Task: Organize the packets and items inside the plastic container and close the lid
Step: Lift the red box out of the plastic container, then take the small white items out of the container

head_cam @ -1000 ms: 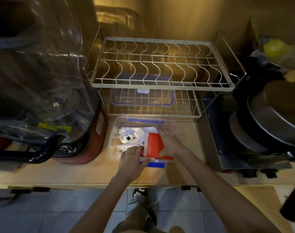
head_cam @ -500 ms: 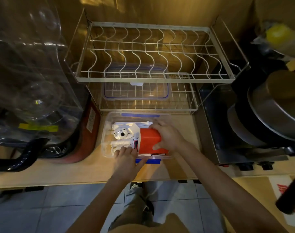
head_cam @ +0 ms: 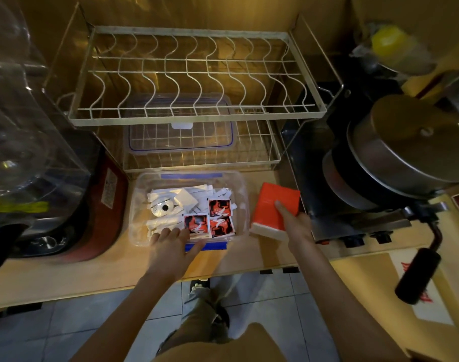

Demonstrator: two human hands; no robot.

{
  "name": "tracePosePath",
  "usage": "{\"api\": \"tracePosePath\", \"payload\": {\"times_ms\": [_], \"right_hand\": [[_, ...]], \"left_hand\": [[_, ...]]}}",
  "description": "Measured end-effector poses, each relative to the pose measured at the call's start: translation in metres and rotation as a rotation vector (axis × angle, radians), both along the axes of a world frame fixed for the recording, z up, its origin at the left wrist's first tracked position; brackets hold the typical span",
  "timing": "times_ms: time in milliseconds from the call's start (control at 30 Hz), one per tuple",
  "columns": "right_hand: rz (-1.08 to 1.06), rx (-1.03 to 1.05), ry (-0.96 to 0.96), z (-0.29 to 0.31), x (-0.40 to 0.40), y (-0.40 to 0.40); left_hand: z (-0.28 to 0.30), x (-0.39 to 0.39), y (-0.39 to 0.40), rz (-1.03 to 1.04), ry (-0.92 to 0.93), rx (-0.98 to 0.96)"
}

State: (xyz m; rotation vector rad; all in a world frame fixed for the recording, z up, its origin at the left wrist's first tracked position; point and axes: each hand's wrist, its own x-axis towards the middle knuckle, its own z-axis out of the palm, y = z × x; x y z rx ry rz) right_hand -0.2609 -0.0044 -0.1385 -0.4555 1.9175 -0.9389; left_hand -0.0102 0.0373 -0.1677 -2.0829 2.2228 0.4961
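Right hand (head_cam: 292, 222) clamped on red pack (head_cam: 274, 210): soft, light. Left hand (head_cam: 171, 244) flat, fingers apart, on container (head_cam: 242, 202) rim; packets (head_cam: 220, 218) flimsy, slippery.

The orange packet (head_cam: 275, 209) has been lifted out of the container (head_cam: 242, 202) by the right hand (head_cam: 295, 223) and set beside it; three red sachets (head_cam: 210, 220) are uncovered.

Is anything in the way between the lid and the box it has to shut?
Yes. The lid lies on the wire rack's lower shelf, under the upper shelf. It must slide out forward. The left hand rests on the container's front rim.
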Motion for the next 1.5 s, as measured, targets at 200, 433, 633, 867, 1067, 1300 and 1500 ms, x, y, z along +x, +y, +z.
{"api": "tracePosePath", "payload": {"times_ms": [200, 433, 633, 867, 1067, 1300, 1500], "right_hand": [[0.192, 0.059, 0.094, -0.018, 0.003, -0.005], [0.360, 0.075, 0.163, -0.037, 0.009, -0.016], [0.455, 0.086, 0.388, -0.032, 0.016, -0.027], [0.630, -0.265, 0.564, 0.021, 0.065, -0.030], [0.907, -0.314, 0.439, -0.001, 0.122, -0.040], [1.052, -0.131, 0.587, -0.046, 0.167, -0.048], [1.055, -0.104, 0.623, -0.052, 0.170, -0.049]], "left_hand": [[0.001, -0.001, 0.001, 0.013, -0.006, 0.003], [0.005, -0.002, 0.005, 0.038, -0.010, 0.062], [0.010, -0.003, 0.002, 0.046, -0.013, 0.097], [0.022, 0.004, -0.010, 0.094, 0.152, 0.267], [0.020, 0.025, -0.035, 0.246, 0.370, 0.023], [0.004, 0.034, -0.048, 0.228, 0.265, -0.035], [-0.011, 0.038, -0.060, 0.319, 0.244, 0.131]]}}
